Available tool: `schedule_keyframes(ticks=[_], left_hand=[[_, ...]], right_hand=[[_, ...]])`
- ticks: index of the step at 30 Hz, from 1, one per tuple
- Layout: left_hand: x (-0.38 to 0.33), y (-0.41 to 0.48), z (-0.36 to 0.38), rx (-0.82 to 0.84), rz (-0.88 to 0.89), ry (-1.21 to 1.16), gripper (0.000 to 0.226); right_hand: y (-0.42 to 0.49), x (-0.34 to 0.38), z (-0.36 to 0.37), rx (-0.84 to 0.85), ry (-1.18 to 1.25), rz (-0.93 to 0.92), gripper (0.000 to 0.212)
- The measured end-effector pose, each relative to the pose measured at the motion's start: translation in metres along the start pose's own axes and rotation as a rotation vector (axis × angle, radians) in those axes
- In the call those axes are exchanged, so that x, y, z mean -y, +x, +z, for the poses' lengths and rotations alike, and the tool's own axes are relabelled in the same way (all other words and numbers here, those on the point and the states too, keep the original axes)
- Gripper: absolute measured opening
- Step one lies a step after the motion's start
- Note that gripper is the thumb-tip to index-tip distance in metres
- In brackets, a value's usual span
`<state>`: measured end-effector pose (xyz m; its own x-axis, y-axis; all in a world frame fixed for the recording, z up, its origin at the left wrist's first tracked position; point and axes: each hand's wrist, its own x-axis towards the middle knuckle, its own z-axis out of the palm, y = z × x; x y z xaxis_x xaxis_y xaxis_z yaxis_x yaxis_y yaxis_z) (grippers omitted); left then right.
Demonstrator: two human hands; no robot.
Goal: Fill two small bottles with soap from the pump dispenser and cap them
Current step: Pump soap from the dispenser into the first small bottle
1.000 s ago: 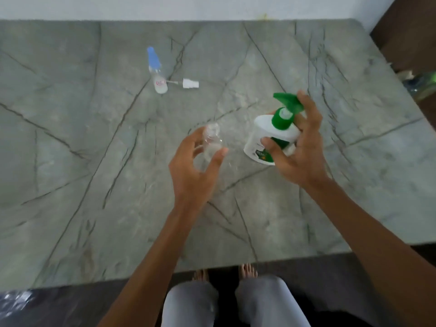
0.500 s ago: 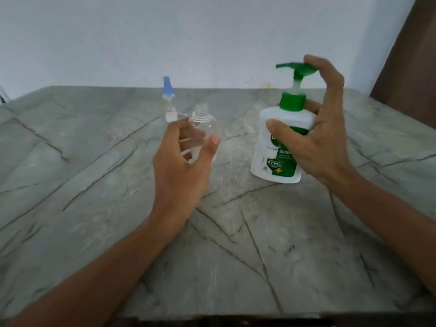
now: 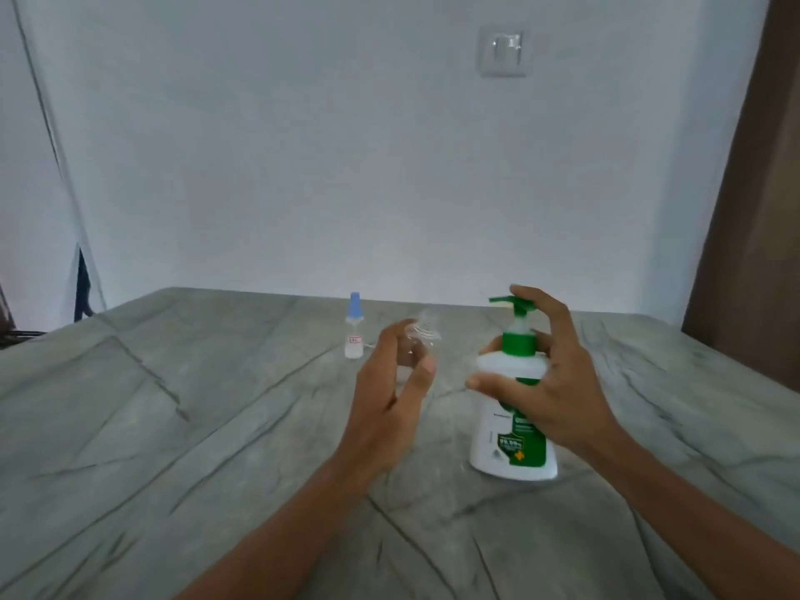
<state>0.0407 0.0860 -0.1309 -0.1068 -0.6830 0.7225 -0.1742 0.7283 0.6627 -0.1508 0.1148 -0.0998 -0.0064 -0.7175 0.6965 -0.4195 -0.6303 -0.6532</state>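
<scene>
The clear bottle [image 3: 417, 342] stands upright, neck up, in the left hand [image 3: 385, 409], whose grip curls round its body above the worktop [image 3: 173, 426]. It looks light, thin-walled and slick, so it is best held gently at mid-body. The right hand [image 3: 558, 396] grips the dispenser [image 3: 506, 443], forefinger on the pump. The dispenser stands vertical with its spout aimed left, towards the bottle.

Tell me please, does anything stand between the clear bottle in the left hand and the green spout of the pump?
Nothing visible does. The clear bottle in the left hand is just left of the spout, slightly lower, with only open air between. The right hand grips the dispenser from the far side.
</scene>
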Motion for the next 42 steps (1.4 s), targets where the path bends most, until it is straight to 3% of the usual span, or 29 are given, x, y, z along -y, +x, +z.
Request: schedule_keyframes(ticks=[3, 8, 13, 19, 42], left_hand=[[0.005, 0.004, -0.006, 0.039, -0.008, -0.022, 0.029], [0.014, 0.006, -0.006, 0.095, -0.037, -0.026, 0.031], [0.011, 0.010, -0.009, 0.051, 0.039, 0.023, 0.028], [0.017, 0.011, -0.010, 0.048, 0.069, 0.046, 0.028], [0.022, 0.016, -0.019, 0.020, 0.015, 0.119, 0.037]], right_hand=[[0.000, -0.002, 0.008, 0.041, 0.023, -0.021, 0.097], [0.006, -0.001, 0.015, 0.055, -0.050, -0.075, 0.091], [0.024, 0.008, 0.005, 0.182, -0.220, -0.086, 0.085], [0.027, 0.014, 0.010, 0.262, -0.238, -0.141, 0.079], [0.031, 0.022, 0.026, 0.249, -0.324, -0.129, 0.066]])
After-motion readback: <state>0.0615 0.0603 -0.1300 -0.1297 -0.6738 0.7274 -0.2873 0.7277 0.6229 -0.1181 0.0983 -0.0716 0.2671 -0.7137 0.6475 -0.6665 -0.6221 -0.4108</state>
